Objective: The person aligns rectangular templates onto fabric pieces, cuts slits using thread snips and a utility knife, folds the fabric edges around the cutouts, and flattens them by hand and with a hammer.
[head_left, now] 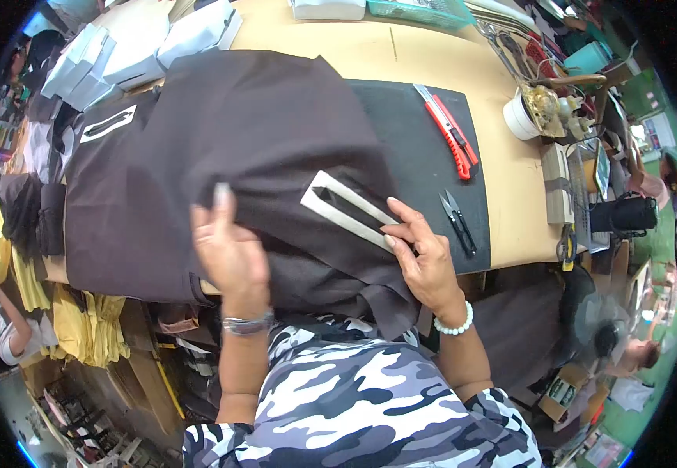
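A large piece of dark brown fabric (253,117) lies spread and partly rumpled over the table in front of me. On its raised fold is a white rectangular strip (346,222) framing a dark slot. My right hand (426,261) pinches the fabric at the right end of this strip, between thumb and fingers. Above the fabric, left of the strip, my left hand (233,249) is raised with fingers apart, slightly blurred, holding nothing. A second white-framed slot (87,134) shows at the fabric's far left.
On a dark cutting mat (412,199) lie a red utility knife (451,136) and black thread snips (458,222). White bundles (198,35) stand at the back left. A white cup (519,117) and tools line the right side. Yellow cloth (89,327) hangs below left.
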Available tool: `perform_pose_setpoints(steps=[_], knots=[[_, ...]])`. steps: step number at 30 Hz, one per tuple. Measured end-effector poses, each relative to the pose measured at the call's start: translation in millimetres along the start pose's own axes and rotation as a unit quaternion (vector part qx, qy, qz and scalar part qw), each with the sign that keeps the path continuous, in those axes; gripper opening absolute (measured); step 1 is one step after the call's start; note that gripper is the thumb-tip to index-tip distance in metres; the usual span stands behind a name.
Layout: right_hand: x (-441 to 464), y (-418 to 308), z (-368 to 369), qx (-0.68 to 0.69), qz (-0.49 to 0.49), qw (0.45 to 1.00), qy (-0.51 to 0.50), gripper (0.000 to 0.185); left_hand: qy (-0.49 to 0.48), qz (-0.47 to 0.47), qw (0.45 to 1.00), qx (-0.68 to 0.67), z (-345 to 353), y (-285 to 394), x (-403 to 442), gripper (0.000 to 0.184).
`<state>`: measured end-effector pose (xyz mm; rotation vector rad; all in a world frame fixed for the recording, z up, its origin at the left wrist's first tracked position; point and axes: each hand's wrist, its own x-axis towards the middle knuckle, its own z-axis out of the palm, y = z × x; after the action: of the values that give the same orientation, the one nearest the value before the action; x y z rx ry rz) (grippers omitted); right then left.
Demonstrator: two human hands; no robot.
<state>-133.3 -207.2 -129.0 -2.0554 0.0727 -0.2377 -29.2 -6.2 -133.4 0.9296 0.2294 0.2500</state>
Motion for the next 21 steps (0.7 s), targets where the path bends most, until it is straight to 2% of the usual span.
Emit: perform_pose_setpoints(steps=[1, 2, 4, 6, 7, 8, 10, 13, 16, 21], knots=[[2, 4, 3, 0.009, -0.009, 1.0, -0.018, 0.047, -0.012, 0.056, 0.998, 0.03, -8, 15, 8, 0.025], [3, 6, 6, -0.002, -0.037, 0.999, -0.023, 0.048, 0.013, 0.16, 0.983, 0.09, -9, 26, 10, 0.027], [6, 7, 13, -0.024, -0.091, 0.995, -0.029, 0.05, 0.034, 0.359, 0.9, 0.245, 3, 41, 5, 0.025], [10, 8, 16, -0.051, -0.122, 0.991, -0.033, 0.051, -0.192, 0.442, 0.782, 0.396, 11, 42, -4, 0.026], [11, 8, 16, -0.062, -0.13, 0.989, -0.037, 0.05, -0.348, 0.402, 0.713, 0.458, 19, 45, -7, 0.026], [11, 8, 16, -0.074, -0.138, 0.987, -0.042, 0.05, -0.492, 0.349, 0.62, 0.502, 28, 45, -7, 0.026], [11, 9, 17, -0.088, -0.153, 0.984, -0.034, 0.048, -0.606, 0.253, 0.563, 0.502, 30, 11, -3, 0.021], [11, 15, 20, -0.142, -0.195, 0.97, 0.011, 0.045, -0.673, 0.192, 0.492, 0.517, 36, -12, 16, 0.017], [11, 15, 17, -0.204, -0.23, 0.951, 0.035, 0.041, -0.702, 0.142, 0.502, 0.486, 40, -15, 26, 0.014], [5, 25, 7, -0.227, -0.258, 0.939, 0.01, 0.039, -0.698, 0.13, 0.568, 0.416, 27, -21, 40, 0.014]])
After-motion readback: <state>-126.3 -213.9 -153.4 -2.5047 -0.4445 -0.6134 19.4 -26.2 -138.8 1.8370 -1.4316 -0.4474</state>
